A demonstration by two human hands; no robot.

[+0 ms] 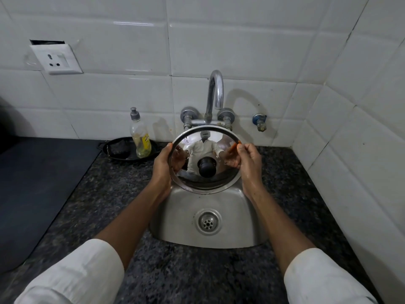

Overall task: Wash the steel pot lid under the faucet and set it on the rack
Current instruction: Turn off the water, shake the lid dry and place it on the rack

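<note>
Two white sleeves, two hands gripping one steel lid by its rim, under one faucet.

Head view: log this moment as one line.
steel pot lid held over sink | left hand and right hand on rim | faucet: no water visible | rack unseen

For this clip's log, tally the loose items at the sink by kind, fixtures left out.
Steel pot lid, held over the sink by left hand and right hand: 1
Dish soap bottle: 1
Black tray: 1
Dark scrubber on the tray: 1
Total: 4
</note>
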